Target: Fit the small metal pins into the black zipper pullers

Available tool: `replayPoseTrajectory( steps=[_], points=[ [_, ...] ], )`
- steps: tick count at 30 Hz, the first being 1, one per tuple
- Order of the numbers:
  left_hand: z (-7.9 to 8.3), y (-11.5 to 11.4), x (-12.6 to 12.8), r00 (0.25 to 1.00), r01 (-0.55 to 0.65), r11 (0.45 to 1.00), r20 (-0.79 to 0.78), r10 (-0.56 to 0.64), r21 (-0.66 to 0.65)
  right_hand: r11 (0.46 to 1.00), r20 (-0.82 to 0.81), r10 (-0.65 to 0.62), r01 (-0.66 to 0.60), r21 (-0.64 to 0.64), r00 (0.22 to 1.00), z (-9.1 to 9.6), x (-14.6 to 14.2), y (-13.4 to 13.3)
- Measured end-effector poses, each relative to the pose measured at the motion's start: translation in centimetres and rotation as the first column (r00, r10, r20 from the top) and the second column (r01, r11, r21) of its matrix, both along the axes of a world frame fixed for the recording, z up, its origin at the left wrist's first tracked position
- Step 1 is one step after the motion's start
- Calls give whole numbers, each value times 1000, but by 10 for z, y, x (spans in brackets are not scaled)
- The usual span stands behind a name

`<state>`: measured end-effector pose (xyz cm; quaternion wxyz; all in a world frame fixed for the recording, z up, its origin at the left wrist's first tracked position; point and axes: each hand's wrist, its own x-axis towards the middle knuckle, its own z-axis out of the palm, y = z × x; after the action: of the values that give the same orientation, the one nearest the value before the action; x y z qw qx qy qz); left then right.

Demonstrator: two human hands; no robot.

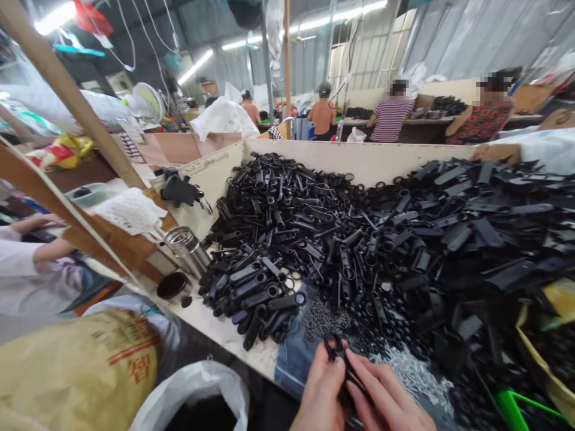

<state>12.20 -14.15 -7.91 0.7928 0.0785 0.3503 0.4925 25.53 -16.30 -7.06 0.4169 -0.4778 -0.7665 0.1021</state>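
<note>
Both hands meet at the lower middle of the head view, over the front of the workbench. My left hand (322,386) is closed around a black plastic part with a ring end (335,347). On the other side, my right hand (381,389) presses its fingers against the same part; they partly hide its body. Just beyond lies a small heap of tiny metal screws (326,317). To the right is a pile of silvery metal pieces (415,374). A big heap of similar black parts (287,209) fills the bench behind, with a smaller group (256,296) to the left.
A steel cup (186,248) stands at the bench's left edge near a black lid (171,286). Below are a white-lined bin (229,383) and a yellow sack (76,371). A green tray (512,410) sits lower right. Several people work farther back; another person's arm shows at left.
</note>
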Motion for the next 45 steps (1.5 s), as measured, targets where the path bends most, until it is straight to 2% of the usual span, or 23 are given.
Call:
replayPoseTrajectory(
  steps=[2,4,6,9,12,16,20,23,26,28,30,32,33,35,37,39,40,41,42,44,45],
  points=[
    [11,2,-2,1000,-3,1000,20,3,13,1000,-30,-12,11,-16,999,16,4,-1],
    [23,7,-7,999,-17,1000,-30,18,8,995,-93,-85,78,-69,992,29,3,-4],
    [35,12,-14,996,53,999,-74,-53,4,988,-133,-120,106,-108,984,35,-2,-8],
    [49,16,-19,989,105,994,-100,-107,-24,992,-184,-119,109,-62,976,29,-13,-11],
    [55,15,-17,993,92,994,-69,-96,-59,990,-221,-142,142,-12,965,18,-22,-10],
    [56,13,-12,991,118,989,-48,-123,-88,978,-220,-205,210,-1,954,18,-27,-4],
    [53,11,-8,988,140,989,-61,-144,-56,978,-143,-207,207,-14,968,29,-27,-1],
    [46,8,-3,985,151,988,-84,-153,-31,975,-114,-220,223,8,969,28,-28,-2],
    [37,4,-1,980,130,988,-137,-141,-88,973,-90,-232,231,-18,969,21,-31,-7],
    [31,3,-4,962,86,986,-245,-120,-145,970,-89,-236,228,-85,968,18,-32,-11],
    [28,4,-10,902,67,992,-418,-105,-104,960,-140,-227,198,-196,964,19,-28,-15],
    [29,5,-17,818,166,986,-561,-130,15,928,-238,-223,131,-348,945,26,-22,-15],
    [31,5,-19,784,249,966,-599,-164,62,901,-288,-244,107,-421,926,29,-17,-13],
    [35,3,-20,745,365,928,-620,-246,71,833,-352,-319,83,-547,880,36,-10,-6],
    [42,1,-23,732,378,925,-623,-274,37,767,-405,-379,37,-641,832,39,-8,2],
    [52,3,-33,698,340,936,-690,-189,88,724,-465,-384,-53,-688,798,39,-8,10],
    [59,8,-44,654,327,932,-750,-104,155,715,-483,-380,-80,-694,789,39,-7,13],
    [67,15,-57,579,322,917,-815,5,234,717,-480,-372,-82,-692,794,39,-5,18],
    [77,26,-74,458,321,897,-879,134,304,728,-454,-361,-57,-683,815,40,-2,23],
    [95,54,-111,120,372,835,-914,389,404,768,-319,-330,55,-638,888,45,8,38],
    [102,70,-129,-55,438,791,-865,498,428,786,-221,-316,125,-605,923,49,13,48]
  ],
)
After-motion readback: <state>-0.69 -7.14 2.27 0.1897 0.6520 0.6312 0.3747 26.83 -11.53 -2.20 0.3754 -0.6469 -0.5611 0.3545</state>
